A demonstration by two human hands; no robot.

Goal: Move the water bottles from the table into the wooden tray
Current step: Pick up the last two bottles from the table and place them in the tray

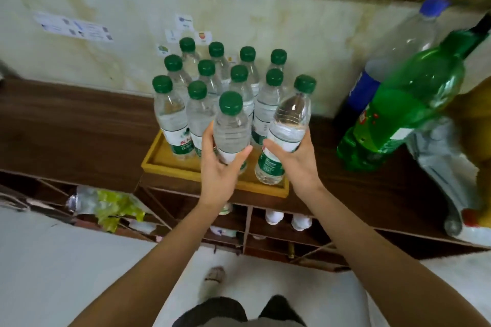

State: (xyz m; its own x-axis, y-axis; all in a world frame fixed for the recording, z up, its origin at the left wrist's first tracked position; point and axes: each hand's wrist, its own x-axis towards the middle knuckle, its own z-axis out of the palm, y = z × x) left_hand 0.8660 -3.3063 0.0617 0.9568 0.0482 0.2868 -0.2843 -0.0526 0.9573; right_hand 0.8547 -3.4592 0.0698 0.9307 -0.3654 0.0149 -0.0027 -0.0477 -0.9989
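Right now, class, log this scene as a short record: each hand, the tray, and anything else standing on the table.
left hand: wrapped around an upright green-capped bottle over the tray's front
right hand: holds a tilted bottle, base at the tray's front right
wooden tray: holds rows of upright green-capped bottles
table: dark wood
right of tray: green soda bottle, blue-labelled bottle

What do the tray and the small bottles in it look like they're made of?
Tray: probably wood with a smooth yellowish finish; flat boards, square rim. Small bottles: clear thin plastic, glossy and see-through, with ribbed green caps, likely plastic too. The left hand and right hand each grip one.
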